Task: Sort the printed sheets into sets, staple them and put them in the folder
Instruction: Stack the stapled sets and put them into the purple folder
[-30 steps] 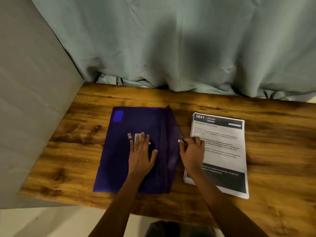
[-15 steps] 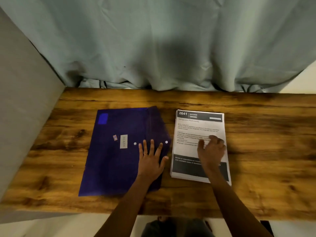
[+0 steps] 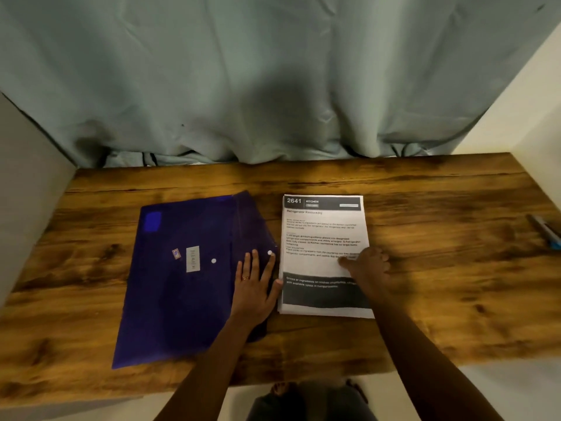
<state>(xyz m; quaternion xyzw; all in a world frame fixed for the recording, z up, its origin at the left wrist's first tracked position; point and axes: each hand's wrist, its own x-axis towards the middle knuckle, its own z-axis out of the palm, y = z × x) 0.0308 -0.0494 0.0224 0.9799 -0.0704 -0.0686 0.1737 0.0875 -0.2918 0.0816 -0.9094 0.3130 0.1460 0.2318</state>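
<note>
Right hand point(image 3: 365, 265) moved from folder point(image 3: 182, 299) flap onto printed sheets point(image 3: 321, 232) just right of left fingers point(image 3: 255, 264); grip blurred, cannot tell. Left hand point(image 3: 253, 290) lay flat, fingers straight, pinning folder on tabletop point(image 3: 440, 268), likely steadying it.

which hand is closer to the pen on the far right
Right. The right hand is on the sheets, left of the pen; the left hand lies farther off on the folder.
</note>
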